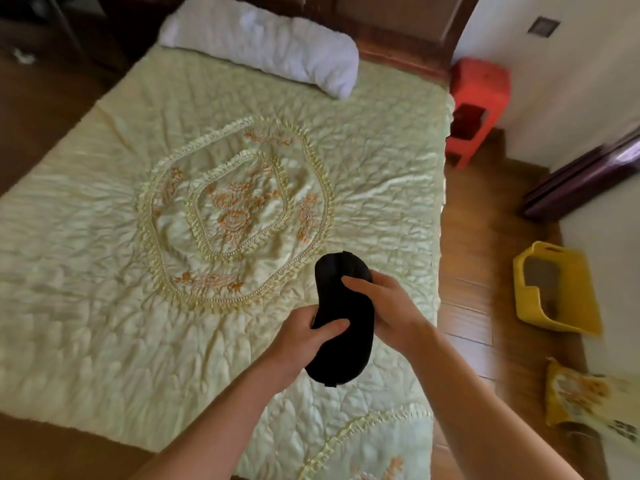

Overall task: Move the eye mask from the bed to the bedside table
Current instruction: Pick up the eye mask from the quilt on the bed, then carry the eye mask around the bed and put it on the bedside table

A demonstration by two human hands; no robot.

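A black eye mask (346,306) is held above the right part of the bed (104,271), which is covered by a pale green quilted spread with orange embroidery. My left hand (304,337) grips the mask's lower left side, thumb across its front. My right hand (384,306) grips its right edge, thumb on the upper half. The mask hangs lengthwise, its lower end drooping below both hands. A red plastic stool (479,102) stands beside the bed's head at the right; no other bedside table shows.
A white pillow (263,43) lies at the head of the bed against a dark wooden headboard (398,39). On the wooden floor at the right lie a yellow basket (554,292) and a yellow patterned bag (588,396). A dark door frame (581,178) stands by the white wall.
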